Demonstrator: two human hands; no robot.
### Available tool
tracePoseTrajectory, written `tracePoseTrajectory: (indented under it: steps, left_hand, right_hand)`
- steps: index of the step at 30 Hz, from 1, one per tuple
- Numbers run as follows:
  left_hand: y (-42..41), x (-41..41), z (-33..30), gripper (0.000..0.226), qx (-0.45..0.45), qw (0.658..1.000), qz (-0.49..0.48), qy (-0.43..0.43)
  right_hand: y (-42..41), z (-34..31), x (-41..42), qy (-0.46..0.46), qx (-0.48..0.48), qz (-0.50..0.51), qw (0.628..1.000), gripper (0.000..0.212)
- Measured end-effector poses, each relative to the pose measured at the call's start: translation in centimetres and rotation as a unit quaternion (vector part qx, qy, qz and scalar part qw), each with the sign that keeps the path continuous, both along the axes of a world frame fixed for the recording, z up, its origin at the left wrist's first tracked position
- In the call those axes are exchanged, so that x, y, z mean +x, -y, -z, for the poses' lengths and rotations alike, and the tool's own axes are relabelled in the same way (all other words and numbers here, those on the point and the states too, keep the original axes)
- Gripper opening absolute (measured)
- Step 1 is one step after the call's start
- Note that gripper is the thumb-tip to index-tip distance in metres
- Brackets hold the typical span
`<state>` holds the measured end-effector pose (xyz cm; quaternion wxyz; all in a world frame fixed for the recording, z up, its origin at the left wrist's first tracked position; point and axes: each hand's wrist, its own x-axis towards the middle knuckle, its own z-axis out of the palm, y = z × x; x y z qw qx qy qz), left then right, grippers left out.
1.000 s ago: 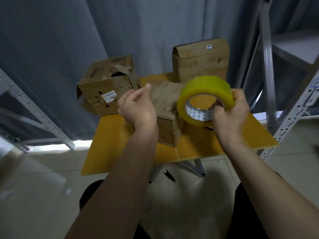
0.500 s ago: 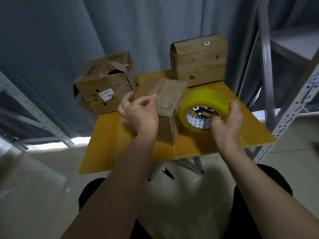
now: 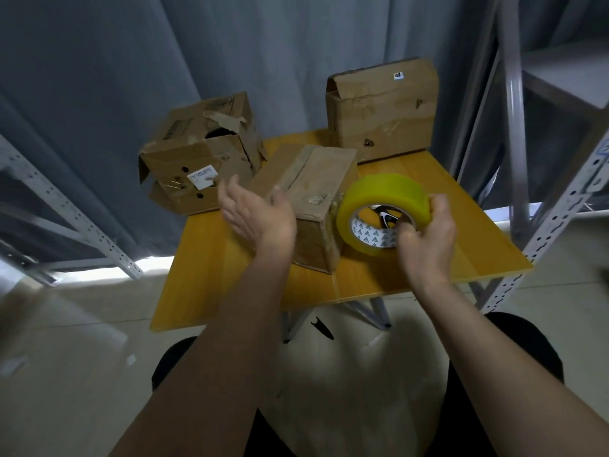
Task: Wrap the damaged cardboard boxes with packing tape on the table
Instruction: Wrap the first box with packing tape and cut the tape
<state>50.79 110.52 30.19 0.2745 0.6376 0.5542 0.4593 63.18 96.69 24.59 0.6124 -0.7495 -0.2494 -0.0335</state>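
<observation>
Tape roll (image 3: 384,212), stiff and light, sits clamped in the right hand (image 3: 425,239), thumb inside the core. Just left of it stands the small cardboard box (image 3: 313,206) on the desk (image 3: 214,275); left hand (image 3: 260,216) hovers spread, empty. Crushed card likely dents; best held by its corners.

Counter (image 3: 211,258) front-left strip clear for passage. Middle box (image 3: 306,206) blocks centre; torn box (image 3: 197,159) and tall box (image 3: 382,110) obstruct the rear.

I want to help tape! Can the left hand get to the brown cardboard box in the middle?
Probably yes: the open left hand hovers beside the middle brown cardboard box, with nothing between them.
</observation>
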Motion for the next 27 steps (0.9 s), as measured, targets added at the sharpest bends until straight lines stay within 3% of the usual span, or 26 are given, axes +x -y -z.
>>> tracePoseTrajectory:
  steps: [2,4,5,7,11,13,15,17,22,25,27]
  left_hand:
    - [1.6,-0.3,1.4,0.044,0.214,0.972,0.087,-0.045]
    - [2.4,-0.7,3.0,0.037,0.325,0.909,0.229,-0.127]
    - [2.3,-0.9,3.5,0.038,0.342,0.885,0.262,-0.177]
    - [1.6,-1.1,3.6,0.037,0.347,0.869,0.270,-0.228]
    - [2.3,-1.3,3.0,0.033,0.345,0.865,0.308,-0.196]
    - [2.4,-1.5,2.9,0.052,0.313,0.884,0.289,-0.192]
    - [1.5,-1.8,2.6,0.093,0.207,0.923,0.208,-0.251]
    - [0.0,-2.1,2.1,0.113,0.083,0.936,0.193,-0.282]
    - [-2.0,-2.8,0.5,0.123,-0.042,0.930,0.219,-0.292]
    - [-2.7,-2.7,-0.6,0.115,-0.068,0.926,0.201,-0.313]
    - [-2.5,-2.8,-0.8,0.107,-0.063,0.944,0.188,-0.264]
  right_hand:
    - [-0.1,0.0,0.1,-0.005,-0.010,-0.004,1.000,0.030]
    - [-0.1,0.2,0.2,-0.015,-0.008,-0.007,1.000,0.029]
    - [-0.1,0.3,0.2,-0.018,-0.003,-0.009,1.000,0.028]
    - [-0.3,0.5,0.1,-0.020,-0.004,-0.011,1.000,0.027]
    - [-0.4,0.4,0.3,-0.039,-0.006,-0.025,0.999,0.027]
    - [-0.4,0.4,0.4,-0.038,-0.008,-0.029,0.999,0.026]
    - [-0.4,0.2,0.4,-0.029,-0.012,-0.028,0.999,0.026]
    - [-0.6,-0.2,0.6,-0.023,-0.020,-0.035,0.999,0.024]
    - [-1.7,-1.9,0.7,0.010,-0.068,-0.055,0.996,0.022]
    - [-2.4,-3.5,1.0,0.044,-0.108,-0.069,0.991,0.022]
    - [-2.8,-4.8,1.1,0.058,-0.125,-0.074,0.988,0.021]
